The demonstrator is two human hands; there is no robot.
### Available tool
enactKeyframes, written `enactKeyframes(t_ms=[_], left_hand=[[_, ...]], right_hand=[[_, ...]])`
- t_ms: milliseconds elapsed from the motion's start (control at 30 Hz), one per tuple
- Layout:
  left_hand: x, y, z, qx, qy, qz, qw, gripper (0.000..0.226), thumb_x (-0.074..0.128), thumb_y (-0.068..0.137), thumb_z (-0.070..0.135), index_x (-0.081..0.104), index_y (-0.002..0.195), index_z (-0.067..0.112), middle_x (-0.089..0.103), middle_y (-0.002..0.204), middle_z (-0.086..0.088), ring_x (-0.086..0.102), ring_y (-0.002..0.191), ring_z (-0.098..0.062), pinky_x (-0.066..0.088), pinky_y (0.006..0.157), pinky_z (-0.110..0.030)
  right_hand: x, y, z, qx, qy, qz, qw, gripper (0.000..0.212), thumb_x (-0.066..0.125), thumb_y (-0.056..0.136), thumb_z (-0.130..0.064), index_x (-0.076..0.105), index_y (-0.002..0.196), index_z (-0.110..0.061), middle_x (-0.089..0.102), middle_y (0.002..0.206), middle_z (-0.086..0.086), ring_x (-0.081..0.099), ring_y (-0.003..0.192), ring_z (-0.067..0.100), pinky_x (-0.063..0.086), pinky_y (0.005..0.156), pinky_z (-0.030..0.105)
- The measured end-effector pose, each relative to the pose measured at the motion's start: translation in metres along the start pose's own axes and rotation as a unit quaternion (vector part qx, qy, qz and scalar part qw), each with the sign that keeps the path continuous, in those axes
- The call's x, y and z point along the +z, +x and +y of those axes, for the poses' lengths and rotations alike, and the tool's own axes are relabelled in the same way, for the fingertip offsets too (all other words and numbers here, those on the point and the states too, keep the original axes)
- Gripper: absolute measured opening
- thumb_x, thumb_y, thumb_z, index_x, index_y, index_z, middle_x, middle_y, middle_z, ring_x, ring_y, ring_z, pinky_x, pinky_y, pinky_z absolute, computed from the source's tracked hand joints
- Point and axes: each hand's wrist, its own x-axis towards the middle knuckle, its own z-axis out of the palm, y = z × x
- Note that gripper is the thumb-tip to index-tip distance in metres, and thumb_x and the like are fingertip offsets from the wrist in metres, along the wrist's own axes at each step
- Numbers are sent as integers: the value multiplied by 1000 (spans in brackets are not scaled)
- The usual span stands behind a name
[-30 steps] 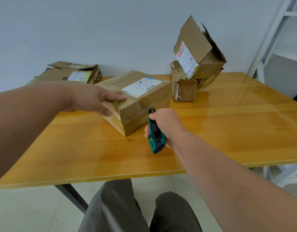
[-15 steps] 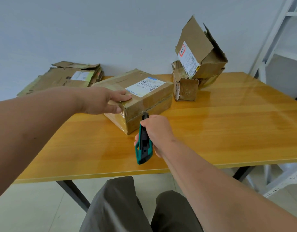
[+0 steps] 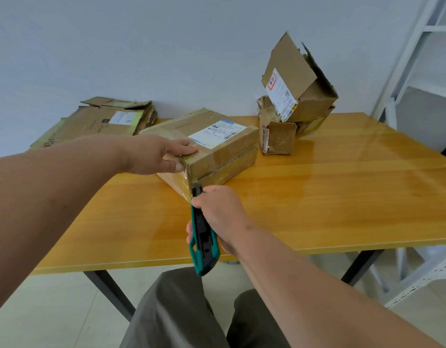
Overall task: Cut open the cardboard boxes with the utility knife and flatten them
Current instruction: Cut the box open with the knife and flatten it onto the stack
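Taped cardboard box point(image 3: 212, 146) with a white shipping label point(image 3: 217, 133) on top sits on the wooden table point(image 3: 342, 197), turned so one corner faces the person. Left hand point(image 3: 161, 154) rests on the box's near top edge, fingers laid flat on the taped surface and thumb against the side. Right hand point(image 3: 219, 214) grips a green and black utility knife point(image 3: 203, 237), fingers wrapped round its handle, the tip meeting the box's near corner low down; the blade itself cannot be made out. Behind, a pile of opened boxes point(image 3: 294, 101) stands by the wall, and a stack of flattened cardboard point(image 3: 101, 121) lies at the table's far left.
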Motion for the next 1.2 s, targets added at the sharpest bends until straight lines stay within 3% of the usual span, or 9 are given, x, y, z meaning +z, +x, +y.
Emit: enactKeyframes(t_ms=[100,233,367,433,567,733,933,1067,1200], left_hand=[[4,2,4,10,-2,10,1000,55,49,98,39,24,147,49,9,155,31,22,144,-11,16,114,-33],[6,2,-2,7,-20,28,999,54,53,96,41,29,144,52,15,153,32,21,143,-9,16,112,-32],[5,6,-4,27,26,67,997,53,55,92,49,36,141,52,27,151,29,28,139,-10,22,108,-34],[4,9,0,29,60,87,994,57,50,84,62,39,139,52,36,147,22,35,133,-12,23,108,-39],[4,17,6,10,118,116,986,71,34,69,76,42,136,55,44,135,14,41,119,-13,20,94,-37],[6,22,4,20,66,117,991,59,48,80,68,45,136,51,44,131,13,38,109,-7,35,95,-36],[9,25,-1,32,64,110,991,58,47,83,65,42,139,50,42,136,12,39,120,-11,30,92,-29],[10,27,-1,35,61,115,991,60,45,82,67,41,139,50,42,136,12,38,124,-12,33,97,-32],[11,27,-1,32,59,119,991,60,45,81,67,42,139,50,42,135,13,38,123,-11,33,96,-31]], right_hand=[[24,-5,5,12,-45,-88,995,13,46,91,2,53,101,1,55,67,21,55,36,21,45,38,26],[26,-4,9,26,-50,-111,992,35,47,93,-1,49,128,0,56,63,19,54,37,21,45,37,25],[-20,-11,0,-7,-145,-44,988,17,49,95,-6,55,110,-6,59,66,16,55,40,18,47,39,26],[-38,-10,-3,-28,-176,15,984,14,49,95,-7,56,106,-9,60,68,16,56,39,17,47,40,26],[-64,-6,-3,-31,-113,101,988,18,48,94,-4,55,110,-2,57,72,21,53,35,19,42,37,24],[-57,7,-1,-32,-105,82,991,18,48,96,-6,54,113,-6,58,70,22,54,40,23,44,40,26],[-50,12,4,-59,-87,84,991,31,49,96,-6,52,127,-6,58,69,21,53,41,21,45,40,27],[-48,14,-1,-43,-117,77,989,22,46,94,-2,54,113,4,58,69,24,54,38,24,45,39,27],[-43,12,-6,-14,-101,80,992,20,44,93,0,51,112,6,57,71,25,52,36,26,45,36,27]])
